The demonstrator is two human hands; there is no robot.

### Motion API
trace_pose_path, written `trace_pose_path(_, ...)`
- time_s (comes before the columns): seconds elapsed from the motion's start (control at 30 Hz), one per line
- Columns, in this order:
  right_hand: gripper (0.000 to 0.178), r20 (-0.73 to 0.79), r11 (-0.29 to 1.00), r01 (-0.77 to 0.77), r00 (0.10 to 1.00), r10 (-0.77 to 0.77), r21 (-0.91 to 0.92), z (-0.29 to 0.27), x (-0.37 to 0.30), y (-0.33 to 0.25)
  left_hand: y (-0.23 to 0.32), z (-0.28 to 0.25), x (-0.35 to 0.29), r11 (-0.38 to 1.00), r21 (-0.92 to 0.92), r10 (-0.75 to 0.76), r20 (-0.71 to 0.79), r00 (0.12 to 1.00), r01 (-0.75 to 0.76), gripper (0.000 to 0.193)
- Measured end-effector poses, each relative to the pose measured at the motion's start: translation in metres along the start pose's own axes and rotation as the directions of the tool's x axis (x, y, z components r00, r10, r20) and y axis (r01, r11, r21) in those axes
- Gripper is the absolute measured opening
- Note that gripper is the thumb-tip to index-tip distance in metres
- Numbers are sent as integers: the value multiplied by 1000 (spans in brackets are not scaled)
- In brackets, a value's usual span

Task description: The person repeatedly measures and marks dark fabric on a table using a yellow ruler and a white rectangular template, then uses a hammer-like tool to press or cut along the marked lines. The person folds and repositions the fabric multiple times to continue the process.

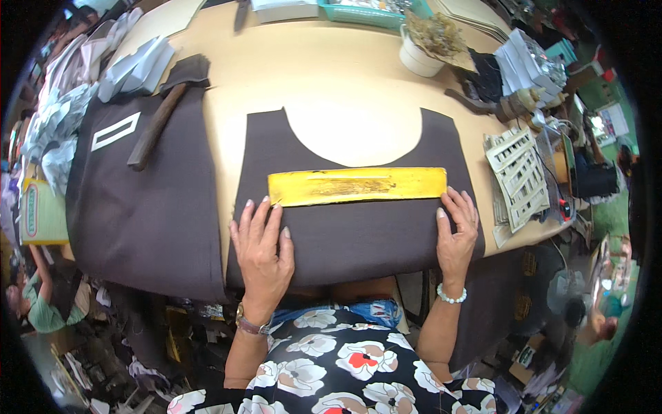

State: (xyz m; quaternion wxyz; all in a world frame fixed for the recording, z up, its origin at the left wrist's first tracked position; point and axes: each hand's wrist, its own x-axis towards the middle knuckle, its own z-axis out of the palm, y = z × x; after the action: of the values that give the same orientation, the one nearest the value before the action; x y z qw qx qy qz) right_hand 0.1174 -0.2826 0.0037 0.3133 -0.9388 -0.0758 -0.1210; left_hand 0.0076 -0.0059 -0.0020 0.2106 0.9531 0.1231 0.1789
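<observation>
A cut piece of dark brown cloth with a scooped neckline lies flat on the table in front of me. Across it rests a long, flat yellow strip, its surface worn and streaked brown. My left hand is spread on the cloth, fingertips by the strip's lower left corner. At the other end, my right hand lies with thumb and fingers apart, fingertips touching the strip's right edge. Neither hand is closed round anything.
Left, more dark cloth carries a wooden-handled tool and a white rectangular frame. A white pot of dried plants stands at the back right. Slatted cream templates lie by the table's right edge, near a curved-handled tool.
</observation>
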Motion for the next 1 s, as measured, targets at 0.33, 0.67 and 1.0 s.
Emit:
trace_pose_path(0.33,26,-10,988,98,995,-100,-116,3,0,0,8,-6,5,975,212,59,69,996,-72,39)
trace_pose_path(0.67,17,68,856,343,936,-345,-387,-7,24,-20,29,0,28,809,497,238,213,948,-315,47)
trace_pose_path(1.0,17,-582,904,-367,793,180,-221,-73,18,51,32,0,30,844,446,222,215,951,-298,43)
